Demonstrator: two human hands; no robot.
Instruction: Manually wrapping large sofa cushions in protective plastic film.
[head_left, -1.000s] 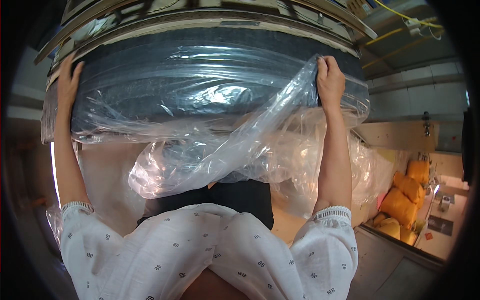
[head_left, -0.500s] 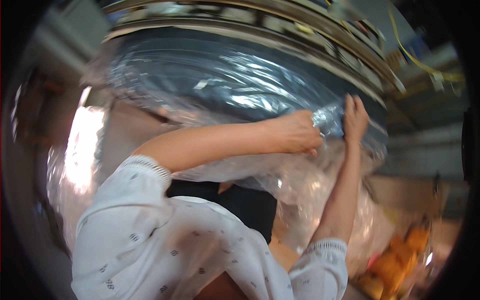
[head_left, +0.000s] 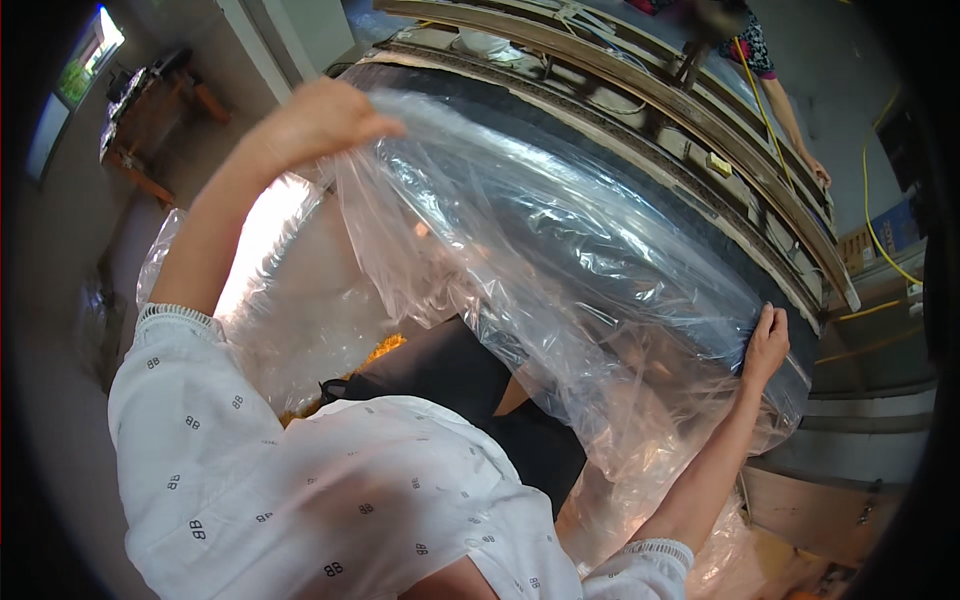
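Observation:
A wide sheet of clear plastic film [head_left: 560, 260] stretches between my hands, wrinkled and shiny. It lies over a dark padded-looking surface [head_left: 480, 95] and hangs down in folds towards my lap. At the far left end my left hand [head_left: 335, 118] is raised, its fingers closed on the gathered edge of the film. My right hand [head_left: 766, 342] rests at the right end of the dark surface, fingers bent over the film there. The finger tips of that hand are partly hidden by its own position.
Behind the dark surface runs a long wooden frame [head_left: 660, 105] with rails and cables. Another person's hand [head_left: 818, 170] hangs beyond it at the upper right, near a yellow cord [head_left: 870, 200]. A wooden table [head_left: 160, 115] stands at the far left. More clear film [head_left: 300, 290] lies beside my legs.
My left hand has swept from beside the right hand to the far left, drawing the film edge along. My right hand stays near the right end. The view has turned.

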